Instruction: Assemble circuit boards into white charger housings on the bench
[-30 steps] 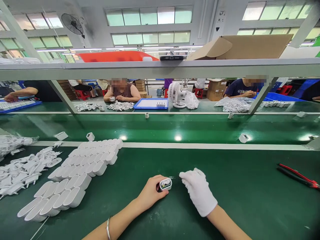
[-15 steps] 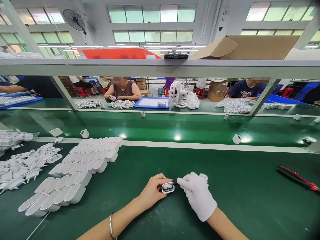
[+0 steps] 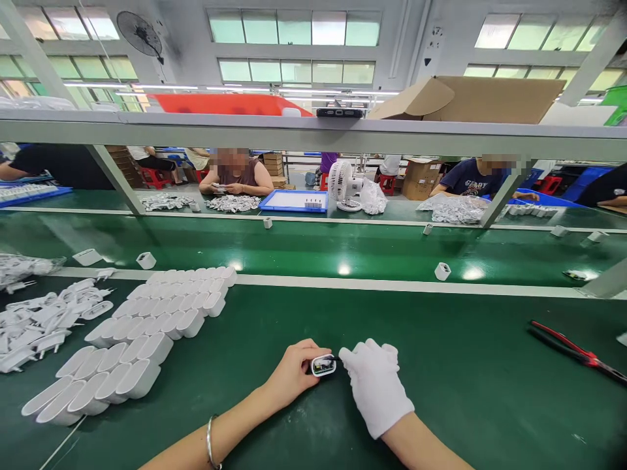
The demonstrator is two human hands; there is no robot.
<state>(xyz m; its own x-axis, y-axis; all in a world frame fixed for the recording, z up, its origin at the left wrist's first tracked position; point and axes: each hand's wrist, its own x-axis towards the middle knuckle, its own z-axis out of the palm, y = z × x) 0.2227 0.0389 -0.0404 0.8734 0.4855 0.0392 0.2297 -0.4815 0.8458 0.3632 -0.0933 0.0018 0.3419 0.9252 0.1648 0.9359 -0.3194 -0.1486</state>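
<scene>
My bare left hand (image 3: 295, 371) holds a white oval charger housing (image 3: 324, 373) between fingers and thumb, just above the green bench. The housing's open end faces me, and a circuit board with small parts shows inside. My right hand (image 3: 375, 386), in a white knitted glove, is closed just to the right. From its fingertips a thin dark tool (image 3: 337, 358) reaches to the housing's upper right edge. Most of that tool is hidden by the glove, so its kind cannot be made out.
Rows of white oval housings (image 3: 132, 349) stand at left beside a heap of white plug pieces (image 3: 42, 320). Red-and-black pliers (image 3: 582, 352) lie at right. White pieces sit on the green belt (image 3: 304, 251) ahead. Co-workers sit beyond, under the shelf beam (image 3: 274, 134).
The white pieces on the belt have shifted left. The view has turned slightly to the right. Both hands keep nearly the same hold, the tool still at the housing's edge.
</scene>
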